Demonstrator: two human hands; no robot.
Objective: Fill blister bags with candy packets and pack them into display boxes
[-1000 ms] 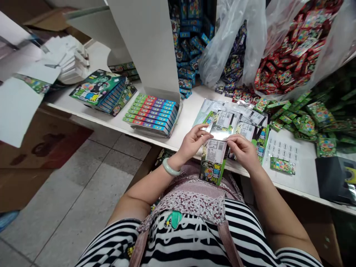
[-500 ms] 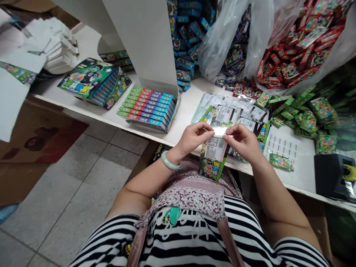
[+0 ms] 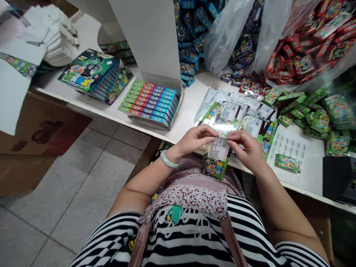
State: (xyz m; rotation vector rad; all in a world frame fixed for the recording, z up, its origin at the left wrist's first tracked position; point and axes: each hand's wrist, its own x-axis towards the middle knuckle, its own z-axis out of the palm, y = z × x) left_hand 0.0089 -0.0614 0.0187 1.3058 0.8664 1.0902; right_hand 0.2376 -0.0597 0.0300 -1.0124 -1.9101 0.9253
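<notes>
Between my two hands hangs a printed plastic bag point(image 3: 215, 163), green and black with a white barcode panel, its lower end over my apron. My left hand point(image 3: 197, 140), below a pale green bangle point(image 3: 168, 160), pinches the bag's upper edge between thumb and fingers. At the other end of that edge my right hand point(image 3: 247, 149) pinches it the same way. Just beyond my fingers, a fanned pile of similar flat bags point(image 3: 251, 126) lies on the white table; glare hides part of it.
Small green boxes point(image 3: 317, 118) are heaped at the right beside a sticker sheet point(image 3: 290, 144). Plastic bags hold red boxes point(image 3: 306, 55) and purple boxes point(image 3: 241, 52). Left of my hands stand a tray of coloured boxes point(image 3: 151, 100) and a green display box point(image 3: 89, 74).
The view has shifted slightly, so the table things sit a little further right. Both hands still pinch the bag; its top edge now looks folded or pulled down toward me.
</notes>
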